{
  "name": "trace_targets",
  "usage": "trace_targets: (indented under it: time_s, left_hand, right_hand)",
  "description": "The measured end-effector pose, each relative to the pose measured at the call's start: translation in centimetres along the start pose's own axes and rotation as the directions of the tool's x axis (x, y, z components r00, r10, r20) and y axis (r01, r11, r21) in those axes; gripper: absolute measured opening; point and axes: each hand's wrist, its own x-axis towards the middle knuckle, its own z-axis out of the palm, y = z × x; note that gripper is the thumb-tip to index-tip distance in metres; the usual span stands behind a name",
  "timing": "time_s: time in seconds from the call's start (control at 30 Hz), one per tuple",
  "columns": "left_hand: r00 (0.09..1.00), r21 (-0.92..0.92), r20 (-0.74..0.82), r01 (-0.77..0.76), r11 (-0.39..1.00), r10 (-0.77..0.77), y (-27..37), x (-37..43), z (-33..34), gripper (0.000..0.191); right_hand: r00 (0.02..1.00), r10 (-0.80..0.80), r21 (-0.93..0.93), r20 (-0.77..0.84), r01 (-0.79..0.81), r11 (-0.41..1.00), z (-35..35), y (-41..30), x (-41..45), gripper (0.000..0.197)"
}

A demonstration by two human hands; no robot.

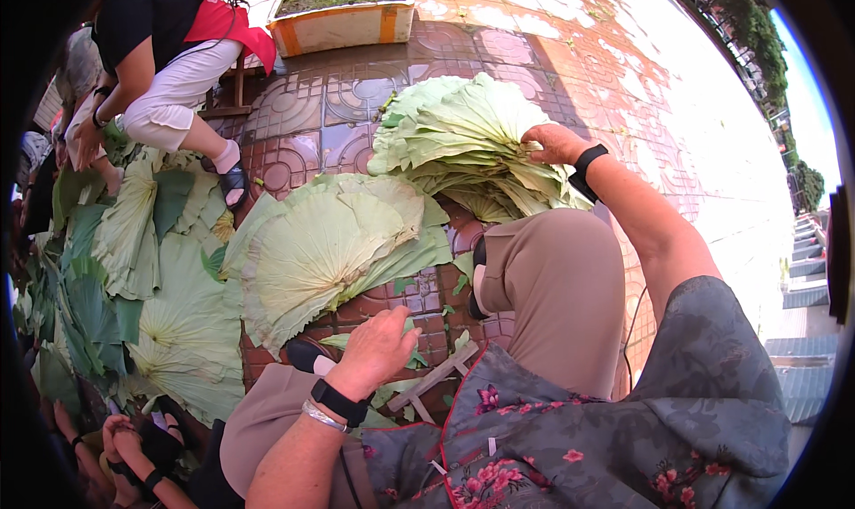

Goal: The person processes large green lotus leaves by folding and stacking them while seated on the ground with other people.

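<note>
My right hand (pixel 554 143) reaches out to a thick pile of folded lotus leaves (pixel 461 128) on the paving. Its fingers pinch the gathered edge of the upper leaves. Nothing shows in my left hand (pixel 377 342), which hovers above my left knee with thumb and fingers apart. Just beyond it lies a second, flatter stack of pale lotus leaves (pixel 327 242), fanned out with some browned edges. The underside of the left hand is hidden.
Many lotus leaves (pixel 180 322) spread over the ground at left. Another person (pixel 167 61) sits at upper left, and a co-worker's clasped hands (pixel 120 435) show at lower left. A foam planter box (pixel 344 25) stands at the back. A wooden stool part (pixel 434 379) lies between my legs.
</note>
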Motion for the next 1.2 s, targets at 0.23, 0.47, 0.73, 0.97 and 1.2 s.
trace_targets:
  time_s: [0.23, 0.47, 0.73, 0.97, 1.2]
  left_hand:
    - [0.989, 0.024, -0.098, -0.104, 0.994, 0.106, -0.5, -0.5, 0.3, 0.043]
    - [0.993, 0.016, -0.077, -0.092, 0.996, 0.093, -0.1, -0.9, 0.0, 0.043]
    - [1.000, 0.005, 0.025, 0.010, 1.000, -0.010, -0.2, -0.4, -0.2, 0.051]
    - [1.000, 0.021, -0.006, -0.007, 1.000, 0.007, -1.1, -0.1, 0.1, 0.048]
    - [0.999, 0.037, -0.018, -0.037, 0.999, 0.037, -1.1, -0.1, 0.2, 0.046]
  right_hand:
    - [1.000, 0.015, 0.005, -0.010, -0.015, 1.000, 1.7, -1.4, 0.4, 0.062]
    - [0.994, 0.097, 0.196, 0.046, -0.104, 0.975, -1.6, 0.1, 1.0, 0.068]
    - [0.979, 0.176, 0.405, 0.100, -0.202, 0.892, -3.4, 0.1, 1.7, 0.064]
    - [0.976, 0.183, 0.444, 0.118, -0.217, 0.869, -2.9, 0.3, 2.5, 0.063]
    - [0.979, 0.173, 0.339, 0.110, -0.201, 0.919, -2.0, 0.0, 2.7, 0.068]
